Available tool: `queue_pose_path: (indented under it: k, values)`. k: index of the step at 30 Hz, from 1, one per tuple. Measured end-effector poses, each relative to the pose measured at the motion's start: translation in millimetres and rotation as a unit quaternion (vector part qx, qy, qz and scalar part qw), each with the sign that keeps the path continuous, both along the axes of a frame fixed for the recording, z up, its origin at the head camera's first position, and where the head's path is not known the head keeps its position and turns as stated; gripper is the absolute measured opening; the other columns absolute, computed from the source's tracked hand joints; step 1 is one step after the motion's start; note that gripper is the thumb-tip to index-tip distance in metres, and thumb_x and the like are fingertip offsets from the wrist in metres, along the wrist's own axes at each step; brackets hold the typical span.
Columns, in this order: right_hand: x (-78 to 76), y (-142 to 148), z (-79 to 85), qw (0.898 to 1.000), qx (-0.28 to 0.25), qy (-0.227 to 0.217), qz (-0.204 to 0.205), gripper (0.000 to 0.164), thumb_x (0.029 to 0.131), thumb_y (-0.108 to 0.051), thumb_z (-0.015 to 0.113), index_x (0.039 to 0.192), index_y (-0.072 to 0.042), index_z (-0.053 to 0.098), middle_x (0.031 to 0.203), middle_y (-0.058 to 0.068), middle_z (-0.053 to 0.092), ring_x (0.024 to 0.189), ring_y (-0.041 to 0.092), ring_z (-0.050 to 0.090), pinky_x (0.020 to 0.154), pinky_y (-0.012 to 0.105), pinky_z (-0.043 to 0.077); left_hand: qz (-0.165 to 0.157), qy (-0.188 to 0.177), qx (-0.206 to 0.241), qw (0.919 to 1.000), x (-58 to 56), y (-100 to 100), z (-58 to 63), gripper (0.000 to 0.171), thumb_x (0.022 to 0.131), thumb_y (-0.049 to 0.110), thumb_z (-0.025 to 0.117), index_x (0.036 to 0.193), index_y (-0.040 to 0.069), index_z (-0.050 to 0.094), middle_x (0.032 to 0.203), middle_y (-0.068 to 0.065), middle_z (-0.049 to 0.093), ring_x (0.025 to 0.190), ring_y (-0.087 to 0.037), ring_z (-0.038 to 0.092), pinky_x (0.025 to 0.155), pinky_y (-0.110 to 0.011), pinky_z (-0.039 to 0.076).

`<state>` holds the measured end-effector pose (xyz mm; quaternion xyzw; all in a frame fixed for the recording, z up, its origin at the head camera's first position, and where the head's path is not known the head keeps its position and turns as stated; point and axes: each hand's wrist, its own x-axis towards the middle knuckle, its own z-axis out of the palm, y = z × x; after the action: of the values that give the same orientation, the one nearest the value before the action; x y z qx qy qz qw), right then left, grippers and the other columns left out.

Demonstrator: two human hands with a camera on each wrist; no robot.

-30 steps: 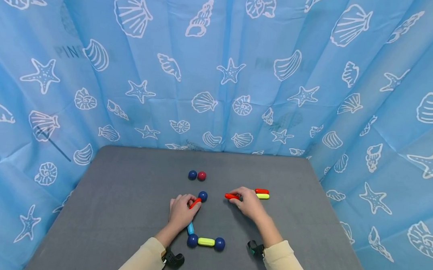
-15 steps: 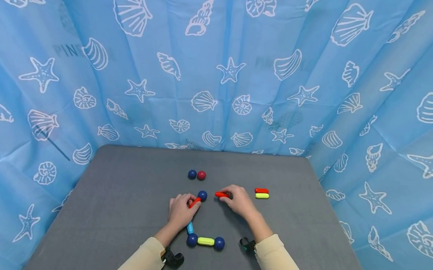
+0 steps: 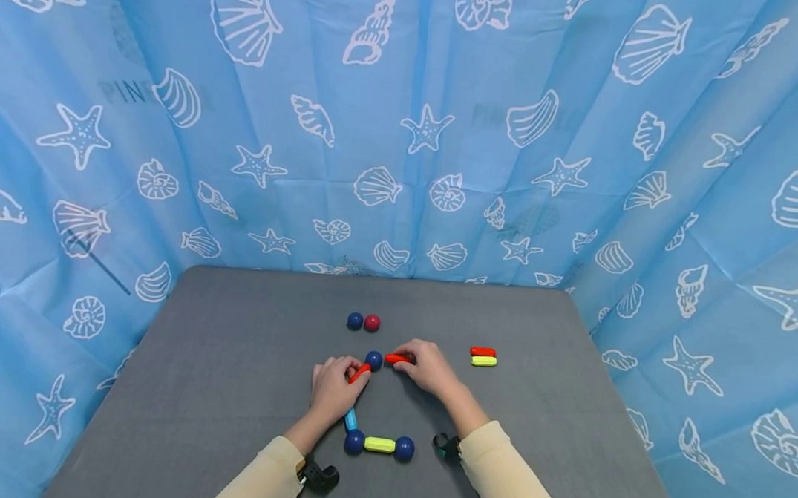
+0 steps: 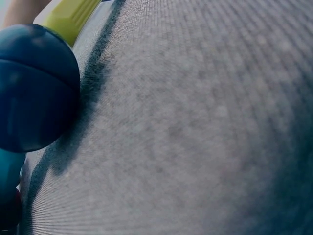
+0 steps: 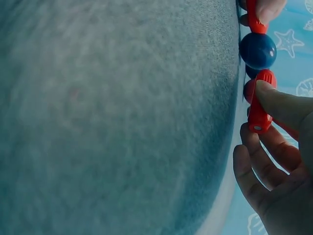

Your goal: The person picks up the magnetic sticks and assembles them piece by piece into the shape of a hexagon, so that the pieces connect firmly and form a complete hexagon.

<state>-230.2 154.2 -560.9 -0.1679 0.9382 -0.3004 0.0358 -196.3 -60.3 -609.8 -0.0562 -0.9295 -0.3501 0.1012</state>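
Note:
My left hand (image 3: 334,386) pinches a red rod (image 3: 360,373) whose far end meets a dark blue ball (image 3: 374,361). My right hand (image 3: 427,365) pinches another red rod (image 3: 396,359) between thumb and fingers, its tip beside that same ball; whether they touch I cannot tell. Below the left hand a light blue rod (image 3: 351,420) runs to a blue ball (image 3: 355,442). From there a yellow rod (image 3: 380,445) leads to a further blue ball (image 3: 404,448). What joins the light blue rod's upper end is hidden under the left hand.
Toward the back of the grey table (image 3: 248,331) lie a blue ball (image 3: 355,321) and a red ball (image 3: 372,323), side by side. A red rod (image 3: 483,351) and a yellow rod (image 3: 484,361) lie at the right. A blue shell-patterned curtain (image 3: 422,168) surrounds the table's back and sides.
My right hand has carried its red rod leftward, from near the loose rods up to the blue ball. The left hand has stayed in place.

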Motion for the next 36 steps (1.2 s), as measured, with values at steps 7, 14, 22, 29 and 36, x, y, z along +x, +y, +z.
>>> queue_pose_path:
  k: [7,14,22,29,36]
  values:
    - [-4.1,-3.9,-3.6,1.0,0.005,0.004,0.013,0.02,0.091,-0.02,0.075,0.11,-0.012,0.076,0.106,0.004,0.072,0.095,0.018,0.063,0.09,0.042,0.053,-0.002,0.001,0.001,1.0,-1.3,0.2,-0.7,0.021,0.09,0.04,0.074,0.091,0.019,0.07,0.07,0.01,0.05,0.072,-0.012,0.042,0.076,-0.035,0.028]
    - [-6.1,-0.1,-4.0,1.0,-0.005,-0.004,0.005,0.022,0.087,-0.015,0.079,0.108,-0.011,0.076,0.103,0.004,0.07,0.087,0.015,0.061,0.082,0.038,0.052,0.021,-0.002,0.017,0.9996,2.0,3.7,3.4,0.019,0.089,0.036,0.076,0.09,0.017,0.07,0.069,0.008,0.049,0.073,-0.013,0.043,0.078,-0.036,0.028]
    - [-9.2,-0.1,-6.8,1.0,0.004,-0.017,0.014,0.02,0.089,-0.017,0.078,0.108,-0.012,0.077,0.101,0.003,0.07,0.084,0.013,0.058,0.079,0.035,0.051,0.062,0.012,0.028,0.9976,10.3,13.4,5.0,0.017,0.089,0.03,0.074,0.09,0.014,0.069,0.07,0.006,0.051,0.075,-0.017,0.047,0.078,-0.039,0.031]
    - [-12.9,3.3,-8.5,0.999,-0.019,-0.041,0.021,0.021,0.088,-0.018,0.078,0.108,-0.013,0.077,0.098,0.0,0.071,0.083,0.012,0.06,0.081,0.036,0.052,0.069,-0.042,-0.004,0.9968,10.9,15.4,12.2,0.022,0.089,0.033,0.074,0.096,0.012,0.069,0.072,0.003,0.055,0.076,-0.018,0.049,0.077,-0.04,0.034]
    - [-14.8,4.3,-8.6,0.999,-0.015,-0.041,0.029,0.021,0.09,-0.02,0.077,0.111,-0.014,0.076,0.103,0.001,0.072,0.087,0.012,0.061,0.084,0.037,0.052,-0.002,-0.074,-0.034,0.9967,-14.3,7.8,25.9,0.046,0.087,0.04,0.075,0.123,0.013,0.064,0.115,-0.007,0.064,0.101,-0.028,0.058,0.09,-0.049,0.046]
